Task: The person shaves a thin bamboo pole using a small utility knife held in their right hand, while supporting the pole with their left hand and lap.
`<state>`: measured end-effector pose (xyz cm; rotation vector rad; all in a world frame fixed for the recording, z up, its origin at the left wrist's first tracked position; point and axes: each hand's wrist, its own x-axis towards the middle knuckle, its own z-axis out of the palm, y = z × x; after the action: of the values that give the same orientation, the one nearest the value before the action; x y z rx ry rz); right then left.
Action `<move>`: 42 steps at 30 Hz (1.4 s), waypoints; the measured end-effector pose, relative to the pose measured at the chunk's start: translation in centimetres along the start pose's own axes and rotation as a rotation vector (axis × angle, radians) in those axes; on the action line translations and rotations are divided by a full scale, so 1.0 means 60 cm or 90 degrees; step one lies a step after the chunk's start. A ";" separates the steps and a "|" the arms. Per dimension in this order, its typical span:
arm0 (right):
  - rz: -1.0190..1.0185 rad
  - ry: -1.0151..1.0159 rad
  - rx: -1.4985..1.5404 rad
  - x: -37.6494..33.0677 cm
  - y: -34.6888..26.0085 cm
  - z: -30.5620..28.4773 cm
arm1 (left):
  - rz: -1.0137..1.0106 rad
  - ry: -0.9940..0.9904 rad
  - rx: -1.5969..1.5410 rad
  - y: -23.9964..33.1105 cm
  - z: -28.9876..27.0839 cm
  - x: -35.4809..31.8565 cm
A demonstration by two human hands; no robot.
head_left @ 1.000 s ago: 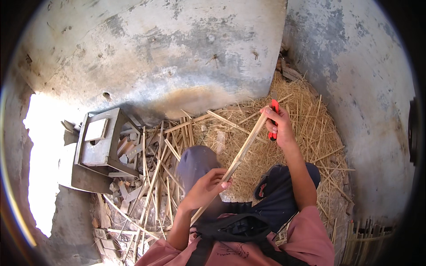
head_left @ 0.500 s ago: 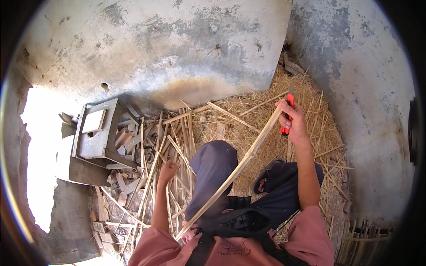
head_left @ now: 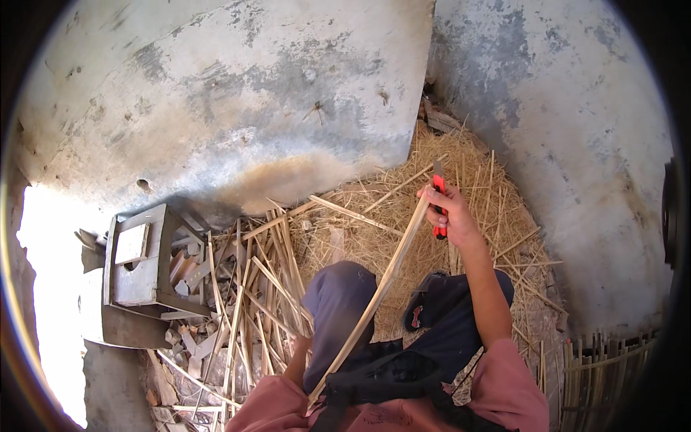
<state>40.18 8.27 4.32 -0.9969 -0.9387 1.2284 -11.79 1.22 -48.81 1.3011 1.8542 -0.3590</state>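
In my right hand (head_left: 457, 217) is a red and black utility knife (head_left: 438, 184), its blade out and pointing away from me. The same hand's fingers pinch the far end of a long pale split-bamboo strip (head_left: 387, 279). This strip slants down across my lap to my waist at the lower left. My left hand (head_left: 301, 343) is low beside my left thigh, at the near ends of loose bamboo strips (head_left: 277, 284). Its fingers are mostly hidden, so I cannot make out whether they hold anything.
Fine bamboo shavings (head_left: 403, 205) cover the floor ahead and to the right. A worn wooden stool (head_left: 160, 288) lies on its side at the left, with rubble (head_left: 194, 342) around it. Upright slats (head_left: 604, 374) stand at the lower right. Stained walls (head_left: 273, 101) close in ahead and right.
My left hand has moved down and toward my left thigh from above the strips. The right hand still grips the knife and strip. The whole view has shifted slightly.
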 end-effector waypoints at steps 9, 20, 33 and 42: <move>0.025 0.003 0.011 0.005 0.013 -0.004 | -0.088 0.127 -0.151 0.016 -0.008 -0.064; 0.041 0.004 0.020 0.014 0.018 0.014 | -0.095 0.076 -0.354 -0.031 -0.018 -0.048; 0.043 -0.013 0.034 0.021 0.024 0.017 | -0.147 0.134 -0.346 -0.037 -0.002 -0.024; 0.042 -0.004 0.032 0.013 0.026 0.005 | -0.041 -0.094 -0.272 0.008 -0.051 -0.074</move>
<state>39.54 9.15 2.95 -0.9917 -0.8811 1.3050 -12.22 0.50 -43.44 0.9019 1.7302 -0.0797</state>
